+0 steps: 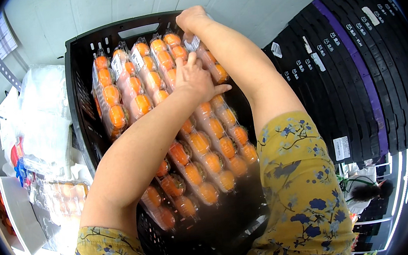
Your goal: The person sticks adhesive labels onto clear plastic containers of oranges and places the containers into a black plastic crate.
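A black plastic crate (76, 90) holds several rows of clear clamshell packs (112, 94) filled with small round orange fruit. My left hand (194, 81) lies palm down across the packs in the middle, fingers spread and thumb pointing right. At the crate's far right corner, my right hand (192, 19) is closed at the end of a clear pack with a white label (193, 44); its fingertips are mostly hidden. Nearer me, more packs (212, 163) lean in slanting rows. The crate's near part shows its dark bottom.
Black crates (345, 64) with a purple one (349, 49) among them stand stacked on the right. To the left are clear plastic packaging (45, 113), another fruit pack (66, 197) and a white box (21, 214) of orange fruit. A pale wall (118, 3) rises behind the crate.
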`<state>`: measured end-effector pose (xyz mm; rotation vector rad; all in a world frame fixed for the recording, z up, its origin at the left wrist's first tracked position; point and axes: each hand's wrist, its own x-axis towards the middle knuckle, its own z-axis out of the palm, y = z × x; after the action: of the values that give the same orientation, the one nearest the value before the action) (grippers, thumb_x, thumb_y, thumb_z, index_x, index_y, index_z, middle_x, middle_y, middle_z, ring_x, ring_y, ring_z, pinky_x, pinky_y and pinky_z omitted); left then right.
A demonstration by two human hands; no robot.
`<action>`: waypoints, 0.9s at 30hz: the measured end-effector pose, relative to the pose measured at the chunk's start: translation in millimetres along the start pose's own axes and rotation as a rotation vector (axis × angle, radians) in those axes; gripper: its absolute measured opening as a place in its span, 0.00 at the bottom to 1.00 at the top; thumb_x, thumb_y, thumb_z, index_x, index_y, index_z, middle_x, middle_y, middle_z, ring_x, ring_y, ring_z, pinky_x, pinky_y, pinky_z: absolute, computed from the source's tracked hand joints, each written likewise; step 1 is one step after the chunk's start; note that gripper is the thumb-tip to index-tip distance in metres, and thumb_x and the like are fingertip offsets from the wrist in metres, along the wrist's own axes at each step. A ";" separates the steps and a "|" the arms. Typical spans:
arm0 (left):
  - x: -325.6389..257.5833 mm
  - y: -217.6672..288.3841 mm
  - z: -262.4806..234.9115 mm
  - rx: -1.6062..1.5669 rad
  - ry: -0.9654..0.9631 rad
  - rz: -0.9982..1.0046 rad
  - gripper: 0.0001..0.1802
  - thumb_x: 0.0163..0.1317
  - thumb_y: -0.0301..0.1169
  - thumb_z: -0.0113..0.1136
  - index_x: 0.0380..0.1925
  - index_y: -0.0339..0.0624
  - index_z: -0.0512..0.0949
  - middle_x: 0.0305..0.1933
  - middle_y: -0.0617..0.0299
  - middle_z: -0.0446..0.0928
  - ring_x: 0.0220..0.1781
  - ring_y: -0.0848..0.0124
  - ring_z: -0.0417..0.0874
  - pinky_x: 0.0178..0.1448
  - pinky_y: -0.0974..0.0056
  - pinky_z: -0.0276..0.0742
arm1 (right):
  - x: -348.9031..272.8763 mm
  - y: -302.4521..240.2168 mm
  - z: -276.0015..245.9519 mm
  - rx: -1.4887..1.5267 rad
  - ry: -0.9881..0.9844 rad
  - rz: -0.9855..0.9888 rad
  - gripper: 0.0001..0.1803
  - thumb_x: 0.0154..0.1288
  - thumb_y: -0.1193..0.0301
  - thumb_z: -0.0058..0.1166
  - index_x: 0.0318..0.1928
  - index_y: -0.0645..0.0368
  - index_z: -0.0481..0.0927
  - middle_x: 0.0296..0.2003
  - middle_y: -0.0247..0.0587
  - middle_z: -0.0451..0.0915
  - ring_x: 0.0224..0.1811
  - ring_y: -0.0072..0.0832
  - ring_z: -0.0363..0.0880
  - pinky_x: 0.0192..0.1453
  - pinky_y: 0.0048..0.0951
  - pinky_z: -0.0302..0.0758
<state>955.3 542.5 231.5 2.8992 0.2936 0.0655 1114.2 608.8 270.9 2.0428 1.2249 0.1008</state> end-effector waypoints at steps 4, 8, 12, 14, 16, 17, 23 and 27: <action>0.1 -0.3 -2.4 0.005 -0.035 0.012 0.39 0.53 0.70 0.40 0.41 0.49 0.83 0.52 0.65 0.72 0.60 0.69 0.56 0.58 0.56 0.50 | -0.7 -0.2 -0.6 -0.047 0.041 0.039 0.28 0.38 0.55 0.71 0.43 0.52 0.81 0.42 0.32 0.81 0.48 0.31 0.79 0.47 0.33 0.76; 0.0 -1.9 -1.6 0.015 -0.039 0.017 0.39 0.54 0.69 0.39 0.43 0.49 0.81 0.52 0.63 0.71 0.59 0.67 0.57 0.58 0.55 0.51 | -11.4 2.2 -11.7 -0.050 0.023 0.128 0.29 0.40 0.53 0.70 0.44 0.52 0.81 0.43 0.31 0.81 0.48 0.29 0.79 0.46 0.33 0.76; -2.2 0.0 -9.0 0.008 -0.081 0.058 0.39 0.54 0.68 0.40 0.46 0.47 0.79 0.52 0.57 0.69 0.58 0.64 0.59 0.58 0.55 0.54 | -11.1 40.4 -12.2 0.060 0.036 0.116 0.29 0.41 0.51 0.69 0.42 0.53 0.81 0.43 0.35 0.81 0.46 0.33 0.79 0.46 0.36 0.76; -0.4 -3.4 -2.0 -0.065 -0.015 0.088 0.38 0.55 0.66 0.42 0.45 0.44 0.79 0.53 0.55 0.68 0.58 0.63 0.59 0.60 0.55 0.55 | -15.0 56.1 -8.4 0.136 0.106 0.179 0.28 0.41 0.52 0.68 0.42 0.53 0.81 0.41 0.38 0.81 0.45 0.35 0.80 0.46 0.37 0.76; 1.6 -2.9 7.8 -0.115 0.096 0.116 0.36 0.56 0.62 0.46 0.45 0.40 0.78 0.54 0.53 0.68 0.59 0.60 0.61 0.62 0.56 0.57 | -31.6 72.0 -14.6 0.228 0.187 0.255 0.29 0.41 0.52 0.68 0.44 0.53 0.80 0.42 0.39 0.81 0.45 0.36 0.79 0.46 0.37 0.75; 6.1 -4.1 14.8 -0.220 0.186 0.153 0.34 0.56 0.60 0.47 0.44 0.39 0.78 0.54 0.51 0.68 0.59 0.59 0.62 0.62 0.55 0.58 | -41.1 78.6 -17.0 0.232 0.235 0.268 0.27 0.44 0.54 0.67 0.45 0.54 0.79 0.41 0.40 0.81 0.45 0.35 0.80 0.46 0.36 0.75; 34.4 -35.1 21.1 -0.518 0.286 0.347 0.26 0.57 0.49 0.43 0.44 0.41 0.77 0.52 0.50 0.72 0.58 0.58 0.68 0.63 0.58 0.64 | -109.3 102.4 -23.5 0.563 0.501 0.282 0.17 0.54 0.58 0.60 0.26 0.63 0.82 0.18 0.42 0.79 0.21 0.33 0.78 0.28 0.33 0.74; 31.3 -14.4 -18.2 -1.185 0.382 0.242 0.27 0.64 0.52 0.41 0.40 0.40 0.78 0.43 0.57 0.78 0.43 0.68 0.80 0.50 0.63 0.74 | -205.6 85.4 -47.3 0.812 0.604 0.284 0.17 0.54 0.60 0.61 0.21 0.62 0.79 0.14 0.36 0.75 0.16 0.23 0.73 0.21 0.27 0.68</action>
<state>981.9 566.5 246.6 1.7046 -0.0537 0.6045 1045.6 449.5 418.3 3.0415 1.4658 0.4418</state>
